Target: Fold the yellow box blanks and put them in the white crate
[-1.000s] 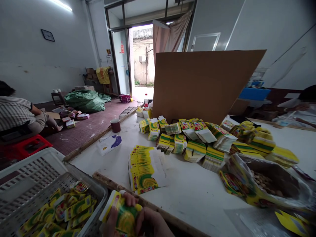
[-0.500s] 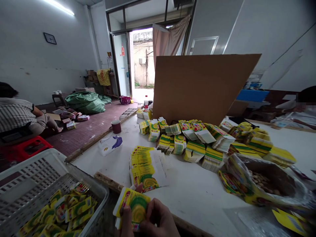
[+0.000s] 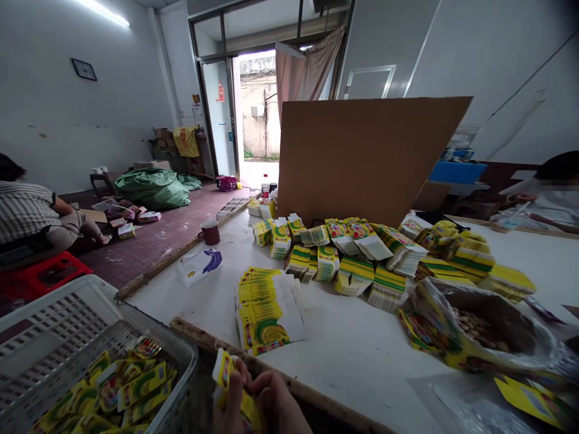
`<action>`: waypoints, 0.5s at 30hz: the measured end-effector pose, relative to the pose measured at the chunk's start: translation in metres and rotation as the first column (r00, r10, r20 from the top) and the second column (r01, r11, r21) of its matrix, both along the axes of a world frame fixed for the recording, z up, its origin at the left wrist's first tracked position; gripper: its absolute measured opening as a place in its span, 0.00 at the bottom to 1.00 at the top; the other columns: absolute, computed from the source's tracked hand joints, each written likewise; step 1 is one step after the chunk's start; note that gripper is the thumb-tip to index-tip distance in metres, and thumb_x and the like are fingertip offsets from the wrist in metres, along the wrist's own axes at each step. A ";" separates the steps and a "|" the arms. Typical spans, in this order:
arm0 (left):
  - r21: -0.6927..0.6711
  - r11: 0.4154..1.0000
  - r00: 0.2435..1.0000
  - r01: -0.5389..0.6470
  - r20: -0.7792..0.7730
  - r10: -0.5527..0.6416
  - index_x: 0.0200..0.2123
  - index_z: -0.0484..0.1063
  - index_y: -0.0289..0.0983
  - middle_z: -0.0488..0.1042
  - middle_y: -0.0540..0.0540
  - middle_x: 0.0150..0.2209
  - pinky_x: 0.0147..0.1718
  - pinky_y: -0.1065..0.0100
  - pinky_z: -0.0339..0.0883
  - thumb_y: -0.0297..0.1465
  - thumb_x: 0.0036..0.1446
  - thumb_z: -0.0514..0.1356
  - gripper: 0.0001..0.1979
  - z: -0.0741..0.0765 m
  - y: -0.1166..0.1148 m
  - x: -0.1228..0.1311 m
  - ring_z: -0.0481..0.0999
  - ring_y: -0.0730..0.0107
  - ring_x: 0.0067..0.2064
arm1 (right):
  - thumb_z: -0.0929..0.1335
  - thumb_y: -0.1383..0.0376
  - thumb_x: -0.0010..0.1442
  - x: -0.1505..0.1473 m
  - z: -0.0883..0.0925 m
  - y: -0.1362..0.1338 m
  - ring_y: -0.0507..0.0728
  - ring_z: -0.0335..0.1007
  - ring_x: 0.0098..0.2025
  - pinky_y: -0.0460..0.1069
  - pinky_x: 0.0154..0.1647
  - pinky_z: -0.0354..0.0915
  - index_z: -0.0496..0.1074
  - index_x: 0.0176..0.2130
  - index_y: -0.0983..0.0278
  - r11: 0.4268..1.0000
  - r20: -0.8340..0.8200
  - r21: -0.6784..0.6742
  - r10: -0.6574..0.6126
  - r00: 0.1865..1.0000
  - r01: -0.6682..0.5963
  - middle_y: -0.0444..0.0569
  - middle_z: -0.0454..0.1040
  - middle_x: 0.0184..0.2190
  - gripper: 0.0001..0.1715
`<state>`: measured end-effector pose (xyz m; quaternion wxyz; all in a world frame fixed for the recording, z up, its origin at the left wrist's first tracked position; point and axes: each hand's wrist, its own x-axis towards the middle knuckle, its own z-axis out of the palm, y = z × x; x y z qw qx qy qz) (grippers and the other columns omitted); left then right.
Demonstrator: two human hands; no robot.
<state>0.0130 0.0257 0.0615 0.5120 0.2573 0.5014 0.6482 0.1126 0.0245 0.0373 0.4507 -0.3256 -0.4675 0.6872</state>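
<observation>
At the table's near edge, my left hand [image 3: 231, 401] is closed around a small yellow printed carton [image 3: 224, 369], turned partly on its side. My right hand [image 3: 277, 398] is closed too, its fingertips pinched against the carton's right side. The lower part of the carton is hidden behind my fingers. Just beyond my hands, a fanned stack of flat yellow-and-white cartons [image 3: 266, 319] lies on the white table [image 3: 344, 355]. To the left, a white plastic basket [image 3: 192, 367] contains many yellow packets [image 3: 140, 386].
Bundled cartons [image 3: 357, 274] line up before a large cardboard sheet [image 3: 362, 163]. At right stands an open bag [image 3: 434, 313] of small brown pieces. A mug [image 3: 210, 232] is near the left edge. One person [image 3: 31, 205] sits at left, another [image 3: 552, 193] at right.
The carton has turned from facing me broadside to a narrower, tilted view, and sits a little lower with my hands. The camera view has shifted slightly.
</observation>
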 end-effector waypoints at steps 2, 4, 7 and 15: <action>0.078 0.996 0.998 0.037 0.045 -0.041 0.39 0.73 0.37 0.75 0.45 0.34 0.34 0.66 0.72 0.55 0.41 0.65 0.30 0.001 0.000 0.001 0.76 0.58 0.37 | 0.76 0.45 0.40 0.008 0.009 0.001 0.50 0.59 0.27 0.44 0.29 0.54 0.61 0.40 0.59 0.998 -0.027 0.054 -0.040 0.999 0.041 0.38 0.65 0.25 0.37; 0.106 0.989 0.993 0.106 0.043 -0.111 0.43 0.74 0.37 0.78 0.43 0.39 0.40 0.63 0.72 0.51 0.39 0.68 0.31 0.000 0.001 -0.001 0.77 0.55 0.41 | 0.73 0.46 0.48 0.020 0.023 0.004 0.53 0.65 0.33 0.46 0.35 0.58 0.64 0.42 0.60 0.986 0.031 0.132 -0.108 0.994 0.103 0.44 0.71 0.32 0.30; 0.001 0.990 0.987 0.140 -0.076 -0.140 0.34 0.78 0.37 0.81 0.45 0.33 0.40 0.64 0.73 0.45 0.40 0.71 0.21 -0.002 0.006 -0.008 0.79 0.57 0.38 | 0.69 0.47 0.55 0.040 0.040 0.008 0.56 0.69 0.34 0.48 0.34 0.62 0.72 0.38 0.62 0.965 0.244 0.232 -0.179 0.953 0.122 0.47 0.76 0.31 0.22; 0.157 0.902 0.832 0.403 -0.473 -0.289 0.56 0.68 0.40 0.68 0.39 0.58 0.59 0.54 0.59 0.37 0.31 0.75 0.45 0.020 0.012 -0.042 0.64 0.45 0.61 | 0.66 0.59 0.63 0.071 0.060 0.010 0.60 0.72 0.38 0.55 0.42 0.66 0.76 0.45 0.53 0.669 0.698 0.699 -0.561 0.445 -0.252 0.47 0.80 0.35 0.12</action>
